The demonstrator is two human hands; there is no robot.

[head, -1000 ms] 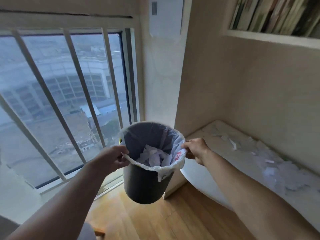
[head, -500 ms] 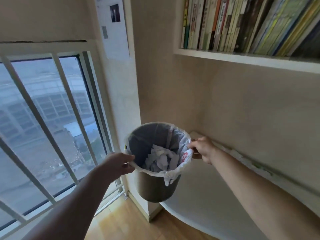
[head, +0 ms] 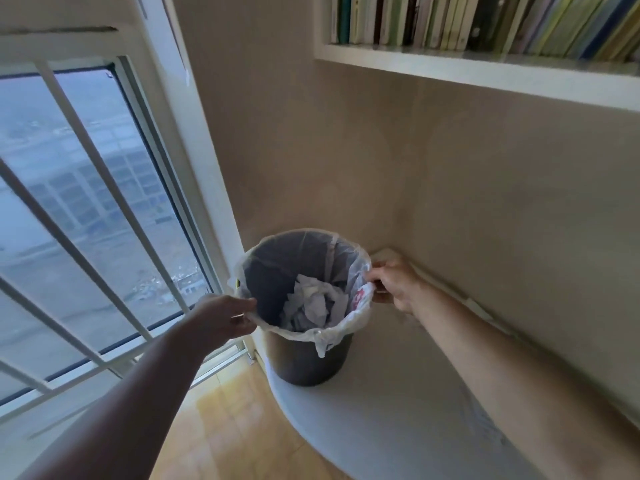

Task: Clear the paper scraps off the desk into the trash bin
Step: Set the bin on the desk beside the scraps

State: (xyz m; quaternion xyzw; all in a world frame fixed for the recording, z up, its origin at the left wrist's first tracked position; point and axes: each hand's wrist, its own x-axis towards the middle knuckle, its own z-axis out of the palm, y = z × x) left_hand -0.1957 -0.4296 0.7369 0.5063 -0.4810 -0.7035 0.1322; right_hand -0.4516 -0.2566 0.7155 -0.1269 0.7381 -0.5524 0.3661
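A dark grey trash bin (head: pixel 304 362) lined with a clear plastic bag stands upright on the left end of the white desk (head: pixel 391 420), in the corner by the wall. Crumpled white paper scraps (head: pixel 313 303) lie inside it. My left hand (head: pixel 221 318) grips the near-left rim and bag edge. My right hand (head: pixel 393 284) grips the right rim. No loose scraps show on the visible part of the desk.
A barred window (head: pixel 86 216) fills the left side. A white shelf (head: pixel 485 72) packed with books hangs above the desk. Wooden floor (head: pixel 228 427) lies below the desk's rounded edge. A beige wall (head: pixel 450 188) backs the desk.
Both hands carried the bin from mid-air over the floor to the right and lowered it onto the desk's left end. The view swung right, away from the scrap-strewn part of the desk.
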